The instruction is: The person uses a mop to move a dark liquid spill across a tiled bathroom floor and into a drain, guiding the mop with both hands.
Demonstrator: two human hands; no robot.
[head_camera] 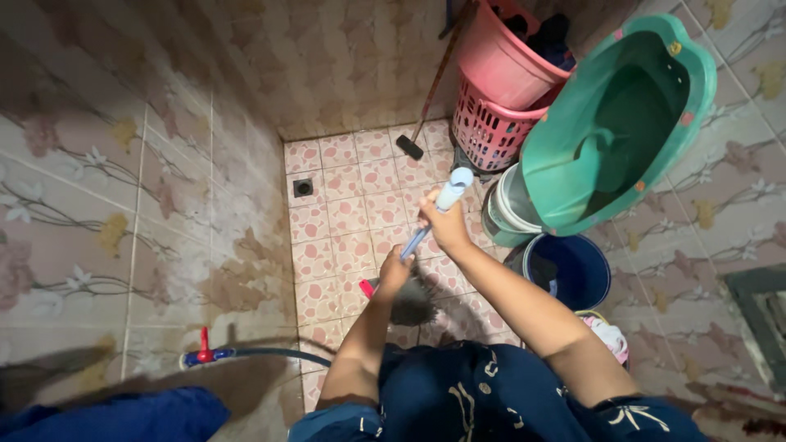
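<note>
At the centre of the frame both hands grip a long-handled scrub brush point(426, 237) that slants from upper right down to lower left. The right hand point(446, 225) is closed around the upper part of its blue handle, just below the pale blue end cap, which sticks out above the fist. The left hand point(395, 274) is wrapped around the lower part of the handle, right above the dark bristle head, which blurs against the pink tiled floor point(344, 213) just below and right of that hand. The two hands sit apart along the handle, the right higher and further right in the frame.

Right of the hands a large green tub point(696, 98) leans against the wall, over a blue bucket point(573, 270). In the upper middle stand a pink bucket point(499, 65) and a pink basket point(487, 131). A small floor drain point(303, 187) lies left of the hands. A blue and red tap point(205, 354) with a hose sits at the lower left.
</note>
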